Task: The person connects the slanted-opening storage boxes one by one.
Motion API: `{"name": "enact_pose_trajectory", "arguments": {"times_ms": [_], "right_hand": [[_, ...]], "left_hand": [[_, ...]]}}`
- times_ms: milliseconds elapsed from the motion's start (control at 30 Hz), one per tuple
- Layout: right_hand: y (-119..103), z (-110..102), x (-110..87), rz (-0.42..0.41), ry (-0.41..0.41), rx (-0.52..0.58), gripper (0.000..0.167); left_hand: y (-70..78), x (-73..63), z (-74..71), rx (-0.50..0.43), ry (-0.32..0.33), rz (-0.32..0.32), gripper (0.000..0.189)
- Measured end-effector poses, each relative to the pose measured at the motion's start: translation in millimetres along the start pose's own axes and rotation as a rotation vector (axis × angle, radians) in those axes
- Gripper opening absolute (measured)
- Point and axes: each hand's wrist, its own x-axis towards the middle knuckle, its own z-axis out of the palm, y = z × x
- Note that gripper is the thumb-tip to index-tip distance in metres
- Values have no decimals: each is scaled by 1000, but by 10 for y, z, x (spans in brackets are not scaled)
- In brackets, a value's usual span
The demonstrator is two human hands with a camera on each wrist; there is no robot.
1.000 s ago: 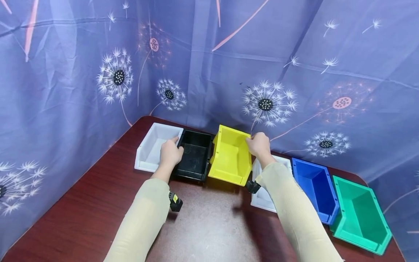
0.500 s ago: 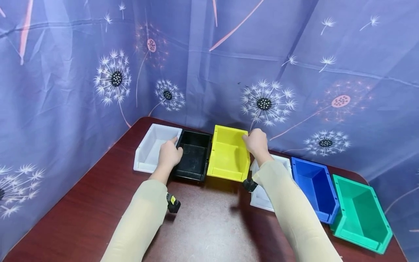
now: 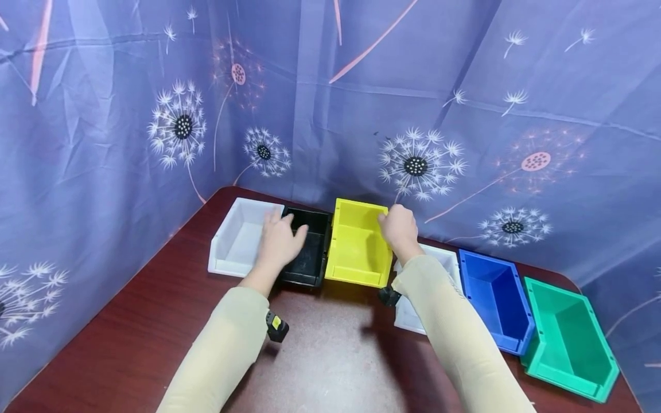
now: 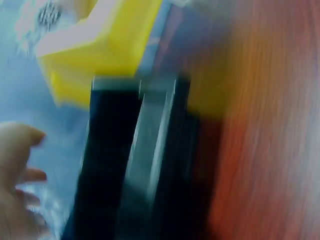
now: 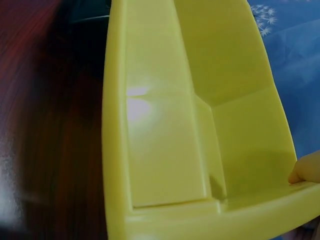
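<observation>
Fingers [image 5: 306,169] of right hand [image 3: 400,230] clamped on yellow bin [image 3: 356,244], left fingers [image 4: 34,175] apart, black bin [image 3: 311,252] alongside.

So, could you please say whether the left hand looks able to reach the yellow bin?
Probably yes: the left hand appears to hold nothing, and in the head view nothing covers the left rim of the yellow bin, while the right hand grips its opposite side.

Six storage bins [image 3: 496,301] are lining your table [image 3: 330,350], a curtain [image 3: 341,115] hanging behind.
Your left hand [image 3: 280,244] is hovering where the leftmost bin [image 3: 237,238] and second bin [image 3: 312,255] are meeting; your right hand [image 3: 400,230] is gripping the third bin [image 3: 356,246] by its right wall.
</observation>
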Motion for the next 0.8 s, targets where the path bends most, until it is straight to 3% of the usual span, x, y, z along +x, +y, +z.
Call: {"name": "enact_pose_trajectory", "arguments": {"times_ms": [100, 200, 300, 400, 567, 700, 767, 800], "right_hand": [[-35, 4, -12, -1, 1, -2, 32], [-67, 13, -19, -7, 2, 10, 33], [-82, 19, -27, -23, 4, 28, 35], [-78, 11, -39, -35, 3, 63, 34], [-55, 15, -68, -64, 35, 81, 37], [-153, 80, -150, -231, 146, -36, 47], [-256, 125, -213, -343, 128, -4, 47], [-316, 148, -246, -383, 81, 55, 46]], "left_hand": [[175, -22, 88, -173, -104, 19, 65], [281, -25, 165, -375, -260, -110, 71], [318, -11, 207, -528, -349, -264, 68], [329, 5, 216, -613, -378, -332, 62], [342, 28, 219, -630, -368, -333, 60], [336, 38, 246, -627, -357, -344, 60], [329, 40, 256, -623, -355, -341, 60], [325, 41, 256, -621, -355, -336, 60]]}}
